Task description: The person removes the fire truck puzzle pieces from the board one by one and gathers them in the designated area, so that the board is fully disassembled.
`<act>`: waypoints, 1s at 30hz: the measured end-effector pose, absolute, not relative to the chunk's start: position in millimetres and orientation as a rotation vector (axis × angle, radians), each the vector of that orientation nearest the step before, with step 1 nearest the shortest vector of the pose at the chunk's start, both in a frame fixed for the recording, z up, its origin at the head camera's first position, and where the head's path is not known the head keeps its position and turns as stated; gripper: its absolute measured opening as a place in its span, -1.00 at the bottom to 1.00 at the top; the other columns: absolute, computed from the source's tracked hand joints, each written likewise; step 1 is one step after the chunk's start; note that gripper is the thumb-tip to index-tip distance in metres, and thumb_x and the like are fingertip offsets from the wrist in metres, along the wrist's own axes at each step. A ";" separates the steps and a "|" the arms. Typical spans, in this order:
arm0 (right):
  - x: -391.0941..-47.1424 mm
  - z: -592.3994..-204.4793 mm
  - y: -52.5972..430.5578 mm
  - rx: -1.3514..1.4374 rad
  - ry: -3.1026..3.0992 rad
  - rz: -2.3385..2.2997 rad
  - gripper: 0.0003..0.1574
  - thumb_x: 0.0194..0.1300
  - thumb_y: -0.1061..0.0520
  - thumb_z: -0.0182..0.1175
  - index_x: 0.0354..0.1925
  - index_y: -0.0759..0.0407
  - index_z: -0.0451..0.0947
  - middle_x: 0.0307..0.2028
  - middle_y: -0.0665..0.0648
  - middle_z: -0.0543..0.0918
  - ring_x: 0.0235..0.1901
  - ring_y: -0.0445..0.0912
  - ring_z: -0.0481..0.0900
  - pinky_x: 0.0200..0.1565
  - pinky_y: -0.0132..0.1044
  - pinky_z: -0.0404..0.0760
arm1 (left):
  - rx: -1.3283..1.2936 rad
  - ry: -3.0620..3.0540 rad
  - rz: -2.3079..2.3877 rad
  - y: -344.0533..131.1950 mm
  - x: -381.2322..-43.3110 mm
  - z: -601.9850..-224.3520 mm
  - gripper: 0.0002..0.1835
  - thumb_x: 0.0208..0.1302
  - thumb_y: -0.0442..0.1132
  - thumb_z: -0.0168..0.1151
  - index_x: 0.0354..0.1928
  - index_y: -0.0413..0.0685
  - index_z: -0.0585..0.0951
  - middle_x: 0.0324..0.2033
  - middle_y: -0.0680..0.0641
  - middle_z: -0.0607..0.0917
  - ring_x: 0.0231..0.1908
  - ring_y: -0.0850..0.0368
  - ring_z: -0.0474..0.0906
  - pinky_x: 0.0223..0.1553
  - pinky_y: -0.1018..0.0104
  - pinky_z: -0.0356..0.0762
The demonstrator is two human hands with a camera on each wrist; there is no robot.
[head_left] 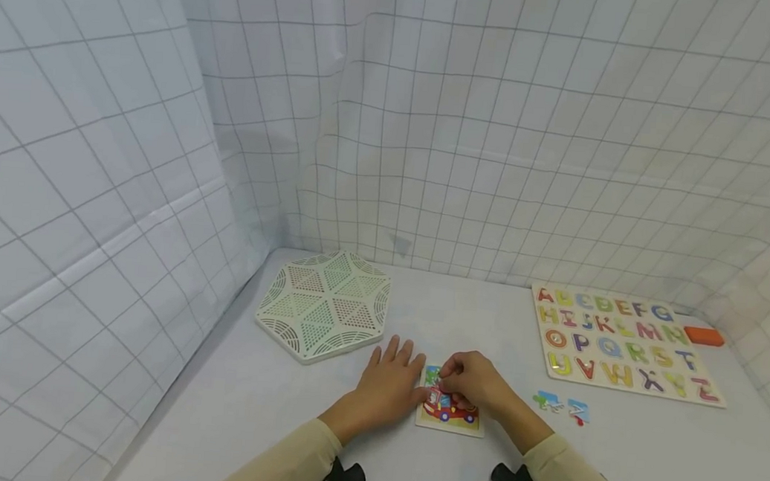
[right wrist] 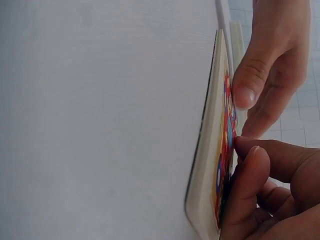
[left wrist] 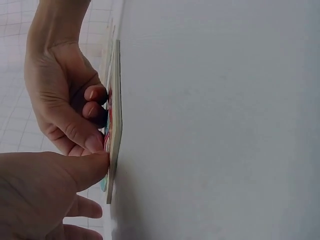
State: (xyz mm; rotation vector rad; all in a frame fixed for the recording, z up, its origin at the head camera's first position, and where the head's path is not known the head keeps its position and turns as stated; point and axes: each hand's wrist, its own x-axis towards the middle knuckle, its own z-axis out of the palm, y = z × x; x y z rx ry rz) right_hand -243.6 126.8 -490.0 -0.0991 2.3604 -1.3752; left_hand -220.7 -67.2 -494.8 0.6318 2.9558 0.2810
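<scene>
A small wooden jigsaw puzzle (head_left: 450, 424) with a red vehicle picture lies flat on the table between both hands. My left hand (head_left: 388, 384) rests at its left side, fingers spread, with the thumb (left wrist: 92, 167) on the board's edge. The right hand (head_left: 476, 381) bends over the puzzle, its thumb and index finger pinching a puzzle piece (right wrist: 232, 131) at the picture's surface. The fingers largely hide that piece. To the right of this hand lie two loose groups of puzzle pieces, a green-and-blue one (head_left: 549, 401) and a blue-and-red one (head_left: 578, 411).
A hexagonal patterned board (head_left: 327, 307) lies at the back left. An alphabet board (head_left: 626, 347) with colourful letters is at the back right, beside an orange block (head_left: 704, 336). White gridded curtains (head_left: 486, 143) enclose the table at the back and sides.
</scene>
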 end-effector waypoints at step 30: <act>-241.6 -488.0 173.6 -0.282 2.430 -1.274 -0.88 0.33 0.18 0.32 -0.24 0.21 0.58 -0.45 0.08 0.60 -0.60 -0.14 0.45 -0.54 -0.36 0.46 | 0.614 2.880 0.333 -62.3 -228.7 -492.1 -0.41 0.42 0.16 0.22 0.43 0.22 0.50 0.52 -0.19 0.30 0.56 -0.29 0.01 0.46 -0.31 0.03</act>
